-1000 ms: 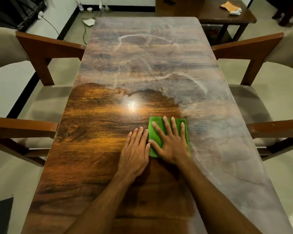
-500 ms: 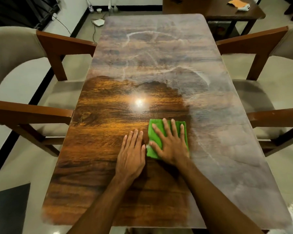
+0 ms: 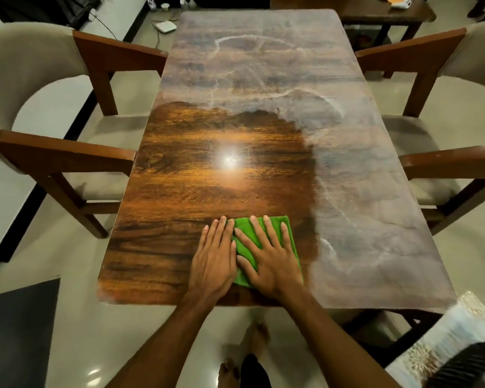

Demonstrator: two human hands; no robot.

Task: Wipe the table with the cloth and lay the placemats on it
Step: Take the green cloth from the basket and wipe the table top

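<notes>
A folded green cloth (image 3: 287, 233) lies flat on the wooden table (image 3: 179, 191) close to its near edge. My right hand (image 3: 269, 259) presses on the cloth with its fingers spread and straight. My left hand (image 3: 213, 261) lies flat on the bare wood right beside the cloth, its fingers straight and touching the cloth's left edge. The near left part of the table shines dark and glossy. The far part and the right side look dull and grey with pale streaks. No placemats are in view.
Wooden armchairs with beige cushions stand at the left (image 3: 76, 152) and right (image 3: 443, 152) of the table. A small side table (image 3: 387, 15) with an orange item stands at the far right. A patterned cushion (image 3: 445, 345) lies at the near right. A white device (image 3: 165, 26) sits on the floor.
Both hands and the cloth have slid back toward the near edge of the table. The view has pulled back, so the table's near edge and my feet now show.
</notes>
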